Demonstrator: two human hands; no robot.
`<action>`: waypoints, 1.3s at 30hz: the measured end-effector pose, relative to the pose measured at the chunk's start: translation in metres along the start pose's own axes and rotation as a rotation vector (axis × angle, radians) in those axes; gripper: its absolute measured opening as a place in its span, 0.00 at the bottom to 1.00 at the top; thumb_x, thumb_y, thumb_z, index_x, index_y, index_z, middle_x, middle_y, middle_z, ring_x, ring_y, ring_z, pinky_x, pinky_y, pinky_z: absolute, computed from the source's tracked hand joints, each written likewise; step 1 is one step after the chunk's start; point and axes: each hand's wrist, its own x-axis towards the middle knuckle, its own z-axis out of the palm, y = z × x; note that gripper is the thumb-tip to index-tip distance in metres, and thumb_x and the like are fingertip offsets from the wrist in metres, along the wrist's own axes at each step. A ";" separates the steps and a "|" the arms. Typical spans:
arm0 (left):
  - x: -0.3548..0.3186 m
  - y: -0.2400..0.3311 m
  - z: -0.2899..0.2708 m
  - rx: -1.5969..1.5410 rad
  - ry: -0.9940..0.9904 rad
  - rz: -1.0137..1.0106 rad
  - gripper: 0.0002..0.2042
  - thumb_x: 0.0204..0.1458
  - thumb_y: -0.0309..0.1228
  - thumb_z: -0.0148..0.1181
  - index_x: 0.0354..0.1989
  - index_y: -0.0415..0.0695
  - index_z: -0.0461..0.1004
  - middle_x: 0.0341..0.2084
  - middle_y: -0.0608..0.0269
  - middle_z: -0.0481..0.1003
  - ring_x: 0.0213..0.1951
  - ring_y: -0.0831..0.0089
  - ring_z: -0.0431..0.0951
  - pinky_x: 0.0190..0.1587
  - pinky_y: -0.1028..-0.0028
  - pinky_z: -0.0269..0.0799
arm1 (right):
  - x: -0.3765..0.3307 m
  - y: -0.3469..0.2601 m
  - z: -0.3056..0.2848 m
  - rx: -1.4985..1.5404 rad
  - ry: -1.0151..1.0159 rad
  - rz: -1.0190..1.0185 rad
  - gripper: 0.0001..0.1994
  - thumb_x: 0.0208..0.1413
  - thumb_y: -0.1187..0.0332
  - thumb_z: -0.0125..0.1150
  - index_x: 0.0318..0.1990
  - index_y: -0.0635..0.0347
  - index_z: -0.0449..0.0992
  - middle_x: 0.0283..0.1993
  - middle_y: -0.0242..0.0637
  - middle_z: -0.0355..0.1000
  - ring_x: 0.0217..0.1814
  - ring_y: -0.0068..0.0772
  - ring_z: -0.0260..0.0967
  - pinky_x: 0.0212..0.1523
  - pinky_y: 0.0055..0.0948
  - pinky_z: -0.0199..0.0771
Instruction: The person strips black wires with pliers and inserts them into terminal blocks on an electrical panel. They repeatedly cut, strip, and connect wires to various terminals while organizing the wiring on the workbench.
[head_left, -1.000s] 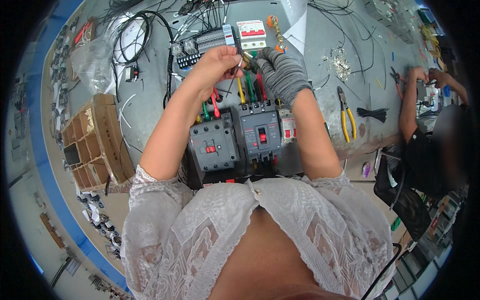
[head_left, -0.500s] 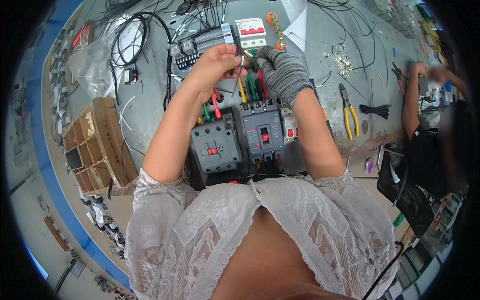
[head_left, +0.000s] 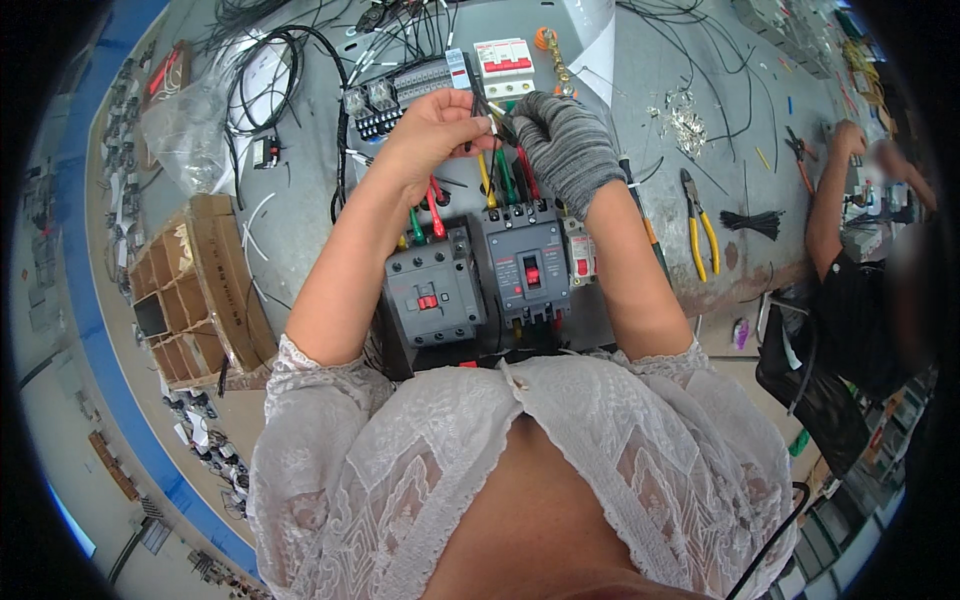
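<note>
My bare left hand (head_left: 438,138) pinches a thin black wire (head_left: 478,95) with a white sleeve on it, between thumb and forefinger. Beside it, my right hand (head_left: 568,150), in a grey knitted glove, is closed on the same dark wires; its fingertips are partly hidden. Below both hands stand two dark grey circuit breakers, one on the left (head_left: 432,295) and one on the right (head_left: 528,262), each with a red switch. Yellow, green and red cables (head_left: 503,175) rise from the right one. A small white breaker (head_left: 580,252) stands against its right side.
Beyond my hands are a terminal block (head_left: 420,80), a white breaker with red levers (head_left: 503,62) and a brass bar (head_left: 560,70). A divided cardboard box (head_left: 225,290) stands left. Yellow-handled pliers (head_left: 698,225) and small metal terminals (head_left: 686,125) lie right. A co-worker's arm (head_left: 830,190) reaches in.
My left fingers have shifted slightly along the sleeved wire, nearer the gloved hand. The right hand stays almost in place. The co-worker's hands have moved a little.
</note>
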 end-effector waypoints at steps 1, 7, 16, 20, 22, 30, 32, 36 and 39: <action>0.000 0.000 0.001 0.004 -0.003 0.003 0.11 0.51 0.26 0.58 0.42 0.41 0.67 0.29 0.66 0.77 0.32 0.76 0.78 0.36 0.80 0.71 | 0.000 0.000 0.000 0.006 0.007 0.003 0.11 0.52 0.63 0.53 0.37 0.57 0.76 0.35 0.44 0.74 0.38 0.48 0.71 0.42 0.41 0.70; 0.001 0.000 0.004 0.015 0.023 0.008 0.08 0.50 0.26 0.57 0.38 0.43 0.67 0.27 0.66 0.76 0.33 0.76 0.79 0.35 0.79 0.69 | -0.001 -0.007 0.000 0.007 0.026 -0.002 0.11 0.51 0.63 0.54 0.38 0.57 0.75 0.36 0.43 0.74 0.38 0.46 0.72 0.41 0.41 0.71; 0.000 0.003 0.004 -0.034 0.004 0.000 0.08 0.51 0.27 0.56 0.39 0.43 0.68 0.30 0.64 0.77 0.31 0.78 0.77 0.39 0.79 0.71 | -0.001 -0.006 0.001 0.016 -0.004 -0.013 0.11 0.49 0.63 0.57 0.39 0.55 0.75 0.37 0.42 0.74 0.38 0.45 0.72 0.41 0.40 0.72; -0.001 0.002 0.004 -0.051 0.022 0.003 0.08 0.51 0.27 0.56 0.40 0.43 0.69 0.32 0.64 0.77 0.32 0.78 0.76 0.40 0.79 0.71 | 0.002 0.005 0.010 0.079 0.009 -0.008 0.11 0.49 0.62 0.56 0.38 0.56 0.76 0.34 0.43 0.75 0.37 0.46 0.72 0.40 0.40 0.72; 0.002 -0.001 -0.002 -0.064 -0.018 0.007 0.09 0.51 0.27 0.57 0.40 0.43 0.69 0.32 0.64 0.78 0.34 0.78 0.76 0.40 0.79 0.71 | 0.004 0.007 0.011 0.117 -0.031 0.019 0.11 0.50 0.62 0.56 0.37 0.56 0.76 0.34 0.44 0.75 0.36 0.47 0.72 0.40 0.40 0.72; 0.000 0.002 0.004 -0.044 0.001 0.007 0.08 0.52 0.28 0.54 0.39 0.43 0.67 0.30 0.66 0.75 0.32 0.78 0.76 0.38 0.80 0.70 | 0.005 -0.010 -0.012 -0.062 -0.072 0.023 0.11 0.50 0.66 0.60 0.38 0.63 0.74 0.32 0.41 0.76 0.34 0.36 0.74 0.38 0.30 0.73; 0.001 0.003 0.003 -0.013 0.005 -0.002 0.06 0.53 0.29 0.53 0.38 0.43 0.66 0.28 0.67 0.74 0.32 0.77 0.76 0.36 0.81 0.70 | 0.010 -0.006 -0.010 -0.125 -0.076 -0.015 0.11 0.51 0.65 0.58 0.39 0.61 0.74 0.32 0.43 0.75 0.34 0.40 0.73 0.38 0.33 0.73; 0.003 0.000 0.002 0.001 0.018 -0.012 0.05 0.54 0.29 0.52 0.36 0.43 0.65 0.27 0.66 0.74 0.30 0.76 0.77 0.33 0.81 0.70 | 0.009 -0.011 -0.018 -0.154 -0.156 -0.017 0.12 0.53 0.62 0.55 0.40 0.59 0.73 0.33 0.45 0.74 0.35 0.46 0.72 0.39 0.36 0.72; 0.003 -0.002 0.005 0.067 0.023 0.019 0.05 0.54 0.28 0.53 0.36 0.42 0.65 0.27 0.64 0.75 0.29 0.75 0.77 0.29 0.80 0.69 | 0.009 -0.017 -0.023 -0.255 -0.261 -0.035 0.14 0.54 0.58 0.52 0.41 0.57 0.73 0.34 0.45 0.74 0.37 0.46 0.72 0.40 0.37 0.72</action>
